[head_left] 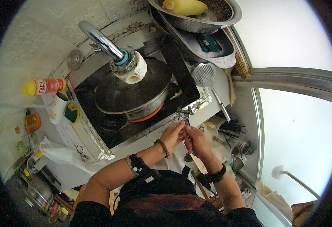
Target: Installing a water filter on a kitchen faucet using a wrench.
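My left hand [172, 137] has its fingers closed at the upper part of a silver adjustable wrench [185, 114], beside my right hand [197, 142], which grips the wrench's handle. The wrench head is just above the sink's front edge. Beyond it, a large dark pan [113, 100] with a steel rim sits in the black sink [86, 94], with something red under it. A curved chrome faucet [101, 39] hangs over the pan, with a teal ring and a stained white fitting [133, 70] at its end.
A steel colander [215, 22] with a yellow vegetable rests over a grey tray [226, 53] at the back right, above a slotted turner [204, 75]. Bottles [48, 86] and a sponge [72, 113] line the left side. Utensils [230, 128] crowd below the counter, beside a white window [291, 125].
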A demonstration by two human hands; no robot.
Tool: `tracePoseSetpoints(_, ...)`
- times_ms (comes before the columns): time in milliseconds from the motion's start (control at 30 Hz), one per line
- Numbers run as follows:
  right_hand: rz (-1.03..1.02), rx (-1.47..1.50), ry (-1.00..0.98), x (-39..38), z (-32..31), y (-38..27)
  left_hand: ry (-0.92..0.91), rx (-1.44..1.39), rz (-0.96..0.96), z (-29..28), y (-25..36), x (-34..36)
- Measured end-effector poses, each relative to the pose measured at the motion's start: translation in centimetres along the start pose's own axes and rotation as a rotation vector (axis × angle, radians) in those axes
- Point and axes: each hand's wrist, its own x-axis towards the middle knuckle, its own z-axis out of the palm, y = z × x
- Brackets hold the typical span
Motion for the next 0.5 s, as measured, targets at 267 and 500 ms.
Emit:
tracePoseSetpoints(267, -0.190, -0.205, -0.042, -3.8, 1.8, -1.3, -0.025, 0.216, 0.419, 5.7, 4.7, -5.3)
tracePoseSetpoints(500, -0.378, -0.368, -0.128, -7.3, 5.3, -6.7, 0.066, 0.257, 0.765, 9.4, 7.1, -12.0)
